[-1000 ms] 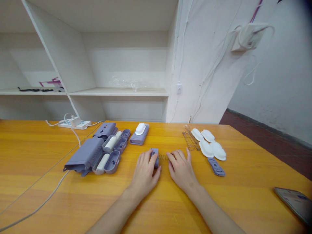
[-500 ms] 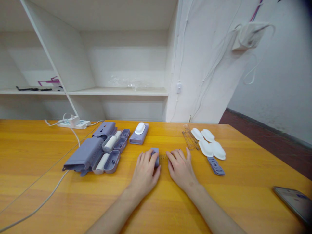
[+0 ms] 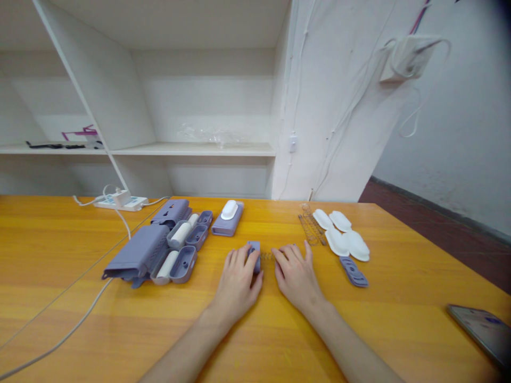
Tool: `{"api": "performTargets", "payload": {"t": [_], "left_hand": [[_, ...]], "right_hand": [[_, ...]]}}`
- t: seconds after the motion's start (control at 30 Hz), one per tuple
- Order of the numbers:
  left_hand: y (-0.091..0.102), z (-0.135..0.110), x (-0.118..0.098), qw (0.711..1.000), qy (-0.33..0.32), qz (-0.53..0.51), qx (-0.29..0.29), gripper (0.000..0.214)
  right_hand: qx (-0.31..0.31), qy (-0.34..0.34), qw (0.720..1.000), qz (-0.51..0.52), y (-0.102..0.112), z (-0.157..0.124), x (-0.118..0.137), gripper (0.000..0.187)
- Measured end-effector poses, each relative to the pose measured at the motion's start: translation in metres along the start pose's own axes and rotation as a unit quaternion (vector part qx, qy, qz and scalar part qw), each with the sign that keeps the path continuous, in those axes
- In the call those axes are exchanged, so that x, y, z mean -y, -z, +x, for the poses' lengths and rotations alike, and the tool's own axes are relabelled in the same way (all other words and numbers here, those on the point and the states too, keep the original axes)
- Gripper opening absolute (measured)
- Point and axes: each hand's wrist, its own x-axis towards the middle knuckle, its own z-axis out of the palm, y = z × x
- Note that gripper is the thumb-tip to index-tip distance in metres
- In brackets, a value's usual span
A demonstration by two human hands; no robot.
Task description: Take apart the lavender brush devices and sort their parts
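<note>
Fingers of my left hand point(image 3: 238, 277) are closed round a small purple plastic piece point(image 3: 254, 248) at the middle of the table. From that piece a thin coil spring point(image 3: 267, 256) runs across to the fingertips of my right hand point(image 3: 298, 275), which pinch its other end. The right index fingertip and thumb are close together there, though the grip itself is partly hidden. My palms face down, low over the wood. Beyond the right hand lie several loose coil springs point(image 3: 312, 226), side by side.
Left stand purple housings point(image 3: 139, 250), open purple cups point(image 3: 184, 264) and white rollers point(image 3: 168, 264). Behind is a purple box point(image 3: 228, 226) topped by a white oval cap point(image 3: 229, 209). Right lie white caps point(image 3: 356, 246), slotted purple plates point(image 3: 353, 272) and a phone point(image 3: 481, 331). A cable point(image 3: 85, 322) crosses left.
</note>
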Motion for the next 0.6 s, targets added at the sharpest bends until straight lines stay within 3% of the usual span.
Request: {"api": "performTargets", "payload": {"t": [0.6], "left_hand": [[-0.0002, 0.0001, -0.0012, 1.000, 0.006, 0.014, 0.010, 0.042]], "right_hand": [[0.012, -0.004, 1.000, -0.003, -0.0002, 0.0006, -0.0009, 0.030]]}}
